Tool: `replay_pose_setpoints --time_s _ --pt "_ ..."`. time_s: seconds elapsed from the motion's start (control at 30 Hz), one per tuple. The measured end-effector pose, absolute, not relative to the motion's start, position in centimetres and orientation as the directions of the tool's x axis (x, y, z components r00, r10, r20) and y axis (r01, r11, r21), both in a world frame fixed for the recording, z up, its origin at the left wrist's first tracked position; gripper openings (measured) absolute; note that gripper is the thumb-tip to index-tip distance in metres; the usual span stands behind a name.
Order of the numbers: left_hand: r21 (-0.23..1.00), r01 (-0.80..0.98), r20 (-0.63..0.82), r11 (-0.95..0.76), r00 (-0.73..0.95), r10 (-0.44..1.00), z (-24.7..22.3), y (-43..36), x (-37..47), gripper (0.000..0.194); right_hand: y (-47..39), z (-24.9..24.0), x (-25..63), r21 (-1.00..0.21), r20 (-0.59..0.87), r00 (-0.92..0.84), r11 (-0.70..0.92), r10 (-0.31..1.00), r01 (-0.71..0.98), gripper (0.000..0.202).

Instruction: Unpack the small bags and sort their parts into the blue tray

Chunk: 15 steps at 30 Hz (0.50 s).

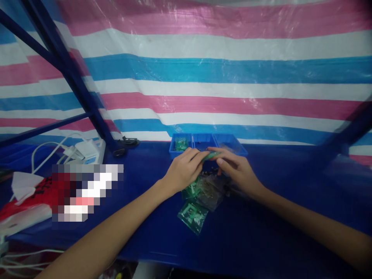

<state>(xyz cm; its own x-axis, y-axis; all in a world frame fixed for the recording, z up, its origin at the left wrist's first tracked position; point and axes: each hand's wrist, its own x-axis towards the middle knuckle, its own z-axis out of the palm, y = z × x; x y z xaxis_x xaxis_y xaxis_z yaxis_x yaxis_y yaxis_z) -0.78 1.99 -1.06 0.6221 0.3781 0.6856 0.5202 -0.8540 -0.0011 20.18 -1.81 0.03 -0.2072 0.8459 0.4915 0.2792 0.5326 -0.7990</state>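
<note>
My left hand and my right hand meet above the middle of the blue table. Between their fingertips is a small green plastic bag, pinched from both sides; its contents are too blurred to make out. Beneath my hands lies a pile of small bags: green ones, a clear bag with brownish small parts, and several dark loose pieces partly hidden by my fingers. Closer to me, a separate clear bag with green pieces rests flat on the table.
Behind my hands stands a blue tray with three compartments; its left one holds a green bag. At left are a white power strip with cables, a red package and blue metal posts. A striped tarp hangs behind.
</note>
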Motion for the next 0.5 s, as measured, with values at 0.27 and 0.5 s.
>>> replay_pose_setpoints --time_s 0.27,0.5 --pt "0.146 0.558 0.691 -0.817 0.534 0.488 -0.8 1.9 -0.8 0.043 -1.6 -1.2 19.9 -0.886 0.416 -0.178 0.442 0.892 0.140 0.037" --pt "0.135 0.577 0.628 -0.805 0.579 0.520 -0.9 1.9 -0.8 0.040 -1.3 -1.7 20.2 -0.881 0.393 -0.150 0.418 0.907 0.220 0.037"
